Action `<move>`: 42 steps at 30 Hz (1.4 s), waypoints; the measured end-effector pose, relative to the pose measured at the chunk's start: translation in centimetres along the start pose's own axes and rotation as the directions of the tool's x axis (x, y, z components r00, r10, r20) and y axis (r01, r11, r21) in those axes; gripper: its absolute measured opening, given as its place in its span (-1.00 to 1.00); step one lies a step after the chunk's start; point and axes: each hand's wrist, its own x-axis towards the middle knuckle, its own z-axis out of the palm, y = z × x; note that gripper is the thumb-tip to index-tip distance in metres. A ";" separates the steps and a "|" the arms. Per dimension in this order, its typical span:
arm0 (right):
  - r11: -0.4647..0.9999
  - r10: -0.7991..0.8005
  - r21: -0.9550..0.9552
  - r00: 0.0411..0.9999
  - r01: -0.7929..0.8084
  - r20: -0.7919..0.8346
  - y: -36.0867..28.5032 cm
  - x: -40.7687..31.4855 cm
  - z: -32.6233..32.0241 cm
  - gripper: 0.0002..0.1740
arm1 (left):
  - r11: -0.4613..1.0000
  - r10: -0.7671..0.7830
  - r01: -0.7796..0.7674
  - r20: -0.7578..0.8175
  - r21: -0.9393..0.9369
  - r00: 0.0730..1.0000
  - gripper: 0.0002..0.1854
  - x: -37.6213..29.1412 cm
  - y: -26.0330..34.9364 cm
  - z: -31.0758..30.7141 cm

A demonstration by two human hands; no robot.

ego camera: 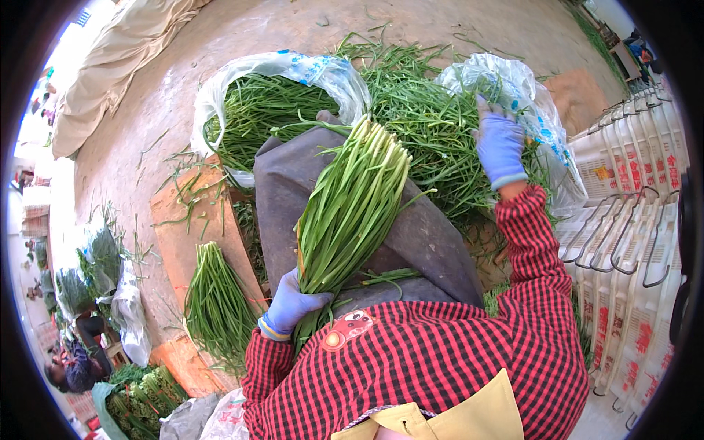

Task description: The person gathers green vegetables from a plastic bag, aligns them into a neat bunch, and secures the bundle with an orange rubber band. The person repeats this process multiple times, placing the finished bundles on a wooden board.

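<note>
My left hand, in a blue-violet glove, is closed around the leafy lower part of a big bundle of garlic chives. The bundle lies slanted over a dark cloth on my lap, its pale cut ends pointing up and away from me. My right hand, gloved the same way, rests at the right side of a loose heap of green chives, beside a clear plastic bag; whether its fingers grip any stalks cannot be told. Short loose leaves lie on the cloth near my waist.
An open plastic bag of chives stands ahead. Another chive bundle lies on a board at left. White plastic crates with metal handles are stacked at right. Tied bundles sit lower left; a person is beyond.
</note>
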 end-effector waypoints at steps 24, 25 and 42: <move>0.613 -0.573 0.790 0.671 -0.030 0.470 -7.3 0.1 -3.7 -0.37 | 0.997 -0.048 0.060 0.201 -0.056 0.979 -0.05 0.0 0.7 -1.9; 0.613 -0.577 0.790 0.689 0.009 0.439 -7.4 -0.1 -3.6 -0.38 | 0.997 -0.042 0.053 0.202 -0.049 0.978 -0.04 0.1 0.6 -1.9; 0.996 0.049 0.075 0.996 -0.055 0.073 -0.2 2.4 4.4 -0.88 | 0.920 0.092 -0.087 0.005 0.381 0.996 -0.11 -0.3 0.3 1.1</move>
